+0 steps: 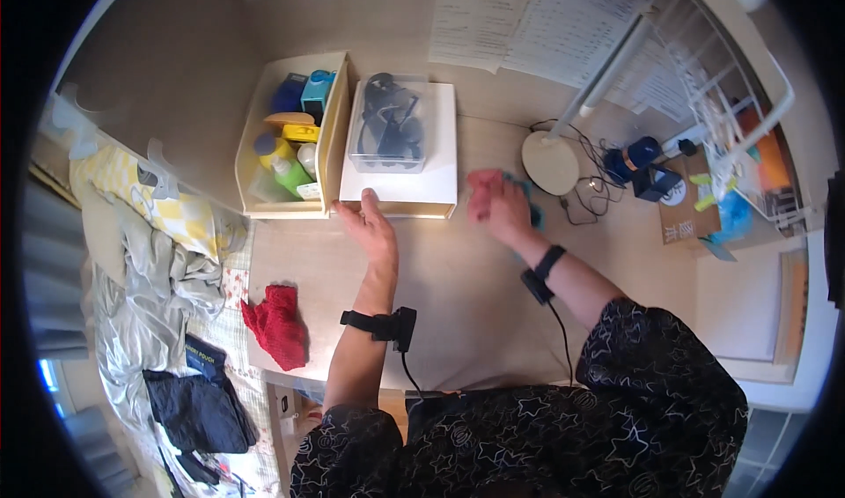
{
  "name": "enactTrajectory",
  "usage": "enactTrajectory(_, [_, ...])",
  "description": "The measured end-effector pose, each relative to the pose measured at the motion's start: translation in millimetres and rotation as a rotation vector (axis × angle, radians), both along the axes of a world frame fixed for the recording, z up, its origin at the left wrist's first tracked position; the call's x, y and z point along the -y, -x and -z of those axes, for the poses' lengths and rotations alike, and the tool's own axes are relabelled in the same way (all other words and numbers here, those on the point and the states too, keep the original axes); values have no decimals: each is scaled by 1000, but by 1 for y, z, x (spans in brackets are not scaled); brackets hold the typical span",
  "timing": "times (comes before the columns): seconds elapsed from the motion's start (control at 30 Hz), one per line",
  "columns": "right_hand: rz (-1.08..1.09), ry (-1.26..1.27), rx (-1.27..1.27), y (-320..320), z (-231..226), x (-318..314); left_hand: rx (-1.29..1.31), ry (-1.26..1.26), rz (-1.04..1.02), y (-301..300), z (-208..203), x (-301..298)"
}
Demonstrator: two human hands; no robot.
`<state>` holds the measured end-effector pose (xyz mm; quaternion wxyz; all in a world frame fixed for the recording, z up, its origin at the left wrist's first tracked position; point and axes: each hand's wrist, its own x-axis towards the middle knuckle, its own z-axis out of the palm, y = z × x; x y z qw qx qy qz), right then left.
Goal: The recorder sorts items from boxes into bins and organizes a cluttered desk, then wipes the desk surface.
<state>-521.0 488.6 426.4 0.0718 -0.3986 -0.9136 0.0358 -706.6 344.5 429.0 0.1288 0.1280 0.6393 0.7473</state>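
My right hand (506, 213) presses a pink cloth (483, 188) against the desk, right of the white box. Its fingers are closed over the cloth and slightly blurred. A teal thing (535, 214) shows partly behind that hand; its kind is hidden. My left hand (373, 234) is open, fingers apart, at the near left corner of the white box (443, 146). Whether its fingertips touch the box, I cannot tell. On top of this box sits a clear plastic container (387, 124) with dark items inside. Close on the left stands a cream bin (286, 209) holding bottles and small boxes.
A red knitted cloth (280, 326) lies at the desk's left front. The desk lamp's round base (550, 162) stands beyond my right hand, beside tangled black cables (601, 187). A white wire rack (713, 84) and cardboard box (689, 207) are at right. Left is a bed (158, 269).
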Motion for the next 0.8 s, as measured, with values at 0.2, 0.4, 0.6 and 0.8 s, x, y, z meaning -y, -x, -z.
enactTrajectory(0.2, [167, -35, -20, 87, 8, -105, -21, 25, -136, 9, 6, -13])
enactTrajectory(0.4, [77, -113, 47, 78, 7, -107, 64, -46, -96, 4, -2, -11])
enactTrajectory(0.6, [-414, -161, -64, 14, 19, 13, 194, -134, 12, 8, -13, 4])
enactTrajectory(0.8, [-889, 271, -126, -110, -11, 207, 245, 113, 172, -7, -26, 57])
